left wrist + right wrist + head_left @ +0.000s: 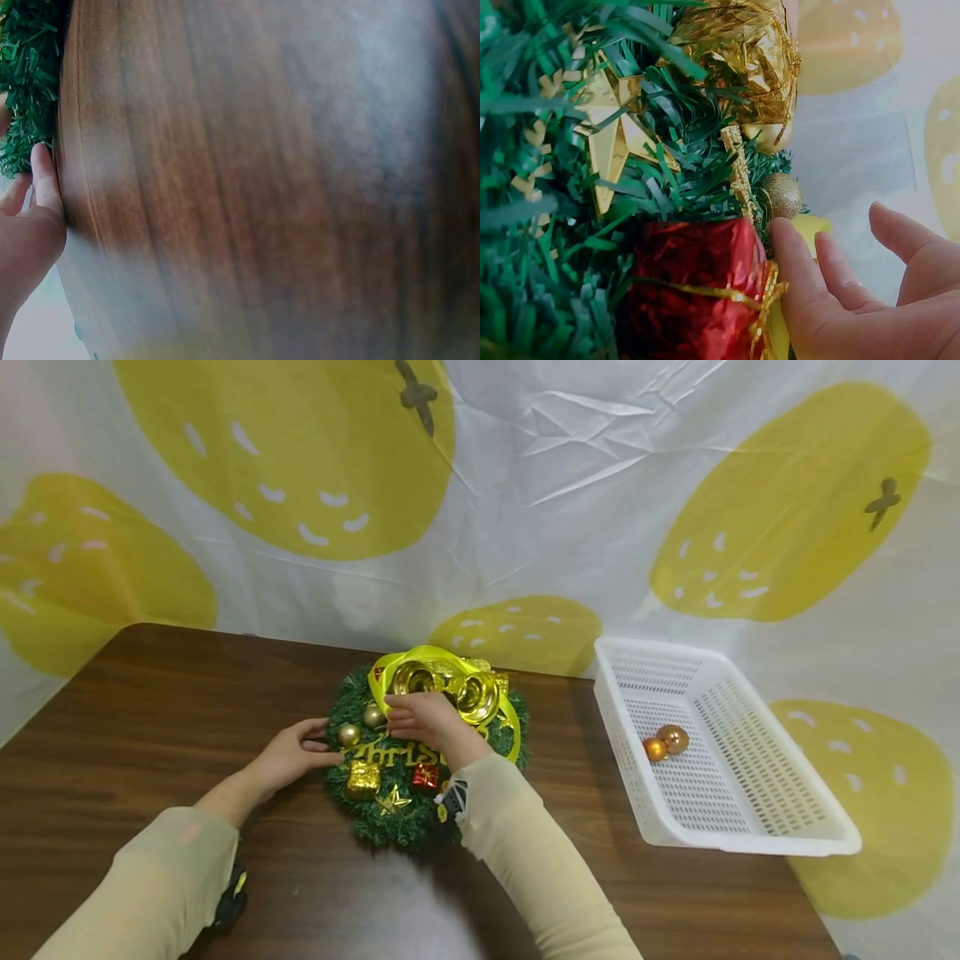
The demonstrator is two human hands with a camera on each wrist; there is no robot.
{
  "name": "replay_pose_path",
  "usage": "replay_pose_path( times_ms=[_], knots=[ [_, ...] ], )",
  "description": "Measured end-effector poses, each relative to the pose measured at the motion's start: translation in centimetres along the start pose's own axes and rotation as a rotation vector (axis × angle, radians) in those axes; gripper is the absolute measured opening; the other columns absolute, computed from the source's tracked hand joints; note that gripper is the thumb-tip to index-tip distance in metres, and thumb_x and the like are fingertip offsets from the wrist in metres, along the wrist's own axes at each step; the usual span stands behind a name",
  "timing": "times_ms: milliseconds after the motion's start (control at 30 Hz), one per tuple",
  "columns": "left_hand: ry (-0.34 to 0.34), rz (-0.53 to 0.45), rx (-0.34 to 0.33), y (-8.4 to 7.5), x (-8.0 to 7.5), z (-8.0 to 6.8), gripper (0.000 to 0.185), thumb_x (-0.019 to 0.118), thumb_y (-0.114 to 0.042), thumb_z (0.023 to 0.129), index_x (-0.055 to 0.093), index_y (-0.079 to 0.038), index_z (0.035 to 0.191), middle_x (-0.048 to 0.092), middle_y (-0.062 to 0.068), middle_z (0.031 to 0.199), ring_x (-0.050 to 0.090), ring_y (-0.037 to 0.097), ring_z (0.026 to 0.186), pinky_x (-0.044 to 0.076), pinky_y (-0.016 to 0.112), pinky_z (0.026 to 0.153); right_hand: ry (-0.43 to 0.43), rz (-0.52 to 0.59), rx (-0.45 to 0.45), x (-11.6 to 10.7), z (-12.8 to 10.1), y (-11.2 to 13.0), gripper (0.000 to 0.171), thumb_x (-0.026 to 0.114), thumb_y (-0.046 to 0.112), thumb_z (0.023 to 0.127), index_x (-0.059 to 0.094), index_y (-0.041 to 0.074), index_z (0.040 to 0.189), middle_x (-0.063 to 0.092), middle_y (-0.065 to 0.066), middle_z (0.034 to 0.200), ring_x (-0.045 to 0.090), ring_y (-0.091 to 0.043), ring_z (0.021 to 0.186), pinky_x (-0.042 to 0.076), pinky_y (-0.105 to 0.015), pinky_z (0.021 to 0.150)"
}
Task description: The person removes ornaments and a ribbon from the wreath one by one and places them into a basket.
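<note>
I am looking down at a dark wood-grain table backed by a creased white sheet printed with big yellow fruit shapes. A green wreath is lying flat near the table's far edge, round, so it has no long axis; its yellow ribbon bow with gold bells is pointing away from me, toward the sheet. Gold lettering across its middle is reading "Christ", the rest hidden under my wrist. My left hand is resting relaxed against the wreath's left rim, fingers straight on the greenery beside a gold ball. My right hand is lying over the wreath's centre, fingers loosely extended beside a red gift box, gripping nothing. A white plastic basket is sitting to the right, holding two orange-gold baubles.
</note>
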State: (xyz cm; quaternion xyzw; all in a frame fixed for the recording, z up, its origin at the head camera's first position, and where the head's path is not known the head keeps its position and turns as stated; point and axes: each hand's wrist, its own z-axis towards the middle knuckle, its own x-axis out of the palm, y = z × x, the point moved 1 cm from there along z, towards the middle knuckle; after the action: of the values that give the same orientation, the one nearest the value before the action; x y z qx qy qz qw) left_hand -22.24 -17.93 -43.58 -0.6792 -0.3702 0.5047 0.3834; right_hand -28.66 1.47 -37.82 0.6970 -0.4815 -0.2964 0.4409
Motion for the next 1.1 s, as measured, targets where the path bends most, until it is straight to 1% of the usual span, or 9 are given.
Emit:
replay_pose_path(
  times_ms=[133, 233, 367, 500, 700, 833, 967, 1033, 1100],
  knots=[
    [0.001, -0.01, 0.005, -0.2, -0.1, -0.1, 0.082, 0.065, -0.026, 0.088, 0.018, 0.007, 0.146, 0.029, 0.032, 0.143, 0.042, 0.043, 0.125, 0.044, 0.05, 0.098, -0.013, -0.063, -0.021, 0.5, 0.4, 0.1, 0.05, 0.058, 0.017, 0.093, 0.045, -0.006, 0.134, 0.052, -0.027, 0.131, 0.055, -0.035, 0.118, 0.049, -0.039, 0.096],
    [0.001, -0.017, 0.017, -0.2, 0.0, -0.1, 0.082, 0.065, -0.025, 0.088, 0.018, 0.008, 0.146, 0.029, 0.033, 0.143, 0.042, 0.043, 0.124, 0.044, 0.049, 0.098, -0.037, -0.118, -0.039, 0.9, 0.6, 0.1, 0.044, 0.061, 0.014, 0.09, 0.052, -0.005, 0.129, 0.056, -0.025, 0.126, 0.058, -0.033, 0.114, 0.052, -0.039, 0.092],
    [-0.004, -0.018, 0.017, -0.3, 0.0, -0.1, 0.081, 0.065, -0.023, 0.088, 0.019, 0.008, 0.146, 0.03, 0.033, 0.142, 0.043, 0.043, 0.124, 0.043, 0.049, 0.098, -0.068, -0.231, -0.06, 1.3, 0.8, 0.1, 0.032, 0.065, 0.012, 0.088, 0.064, -0.002, 0.116, 0.063, -0.02, 0.115, 0.064, -0.026, 0.096, 0.056, -0.036, 0.082],
    [0.002, -0.022, 0.01, -0.2, 0.0, -0.1, 0.08, 0.065, -0.023, 0.088, 0.018, 0.008, 0.146, 0.03, 0.033, 0.142, 0.043, 0.043, 0.124, 0.043, 0.049, 0.099, -0.084, -0.361, -0.075, 1.7, 0.9, 0.0, 0.028, 0.069, 0.014, 0.085, 0.069, 0.002, 0.11, 0.066, -0.013, 0.108, 0.059, -0.016, 0.078, 0.057, -0.03, 0.072],
    [0.007, -0.018, 0.009, 0.0, -0.1, 0.0, 0.081, 0.064, -0.025, 0.088, 0.018, 0.007, 0.146, 0.029, 0.033, 0.143, 0.042, 0.043, 0.125, 0.043, 0.05, 0.099, -0.115, -0.496, -0.12, 2.4, 1.0, -0.3, 0.028, 0.071, 0.014, 0.083, 0.068, 0.003, 0.108, 0.065, -0.01, 0.11, 0.057, -0.015, 0.075, 0.055, -0.029, 0.067],
    [0.008, -0.015, 0.009, 0.2, -0.1, 0.2, 0.081, 0.064, -0.026, 0.089, 0.018, 0.007, 0.146, 0.029, 0.032, 0.143, 0.042, 0.043, 0.125, 0.043, 0.05, 0.098, -0.171, -0.579, -0.142, 2.7, 0.8, -0.5, 0.023, 0.072, 0.014, 0.082, 0.068, 0.005, 0.103, 0.065, -0.009, 0.103, 0.054, -0.012, 0.065, 0.051, -0.026, 0.059],
    [0.011, -0.016, 0.012, 0.2, -0.1, 0.2, 0.081, 0.064, -0.026, 0.089, 0.017, 0.007, 0.146, 0.029, 0.033, 0.143, 0.042, 0.044, 0.125, 0.043, 0.051, 0.098, -0.208, -0.61, -0.147, 2.9, 0.7, -0.5, 0.024, 0.073, 0.016, 0.082, 0.068, 0.006, 0.103, 0.066, -0.008, 0.101, 0.052, -0.012, 0.059, 0.049, -0.026, 0.057],
    [0.013, -0.017, 0.013, 0.2, -0.1, 0.1, 0.081, 0.064, -0.026, 0.089, 0.017, 0.007, 0.146, 0.029, 0.033, 0.143, 0.042, 0.044, 0.124, 0.043, 0.051, 0.098, -0.211, -0.589, -0.142, 2.8, 0.8, -0.5, 0.027, 0.073, 0.017, 0.082, 0.068, 0.006, 0.106, 0.066, -0.009, 0.105, 0.057, -0.014, 0.063, 0.052, -0.028, 0.06],
    [0.014, -0.02, 0.012, 0.2, -0.1, 0.1, 0.081, 0.064, -0.025, 0.089, 0.017, 0.007, 0.146, 0.029, 0.033, 0.143, 0.042, 0.044, 0.124, 0.043, 0.05, 0.098, -0.198, -0.53, -0.129, 2.7, 0.8, -0.5, 0.029, 0.072, 0.018, 0.082, 0.068, 0.006, 0.108, 0.066, -0.01, 0.108, 0.062, -0.018, 0.071, 0.054, -0.03, 0.066]
  ],
)
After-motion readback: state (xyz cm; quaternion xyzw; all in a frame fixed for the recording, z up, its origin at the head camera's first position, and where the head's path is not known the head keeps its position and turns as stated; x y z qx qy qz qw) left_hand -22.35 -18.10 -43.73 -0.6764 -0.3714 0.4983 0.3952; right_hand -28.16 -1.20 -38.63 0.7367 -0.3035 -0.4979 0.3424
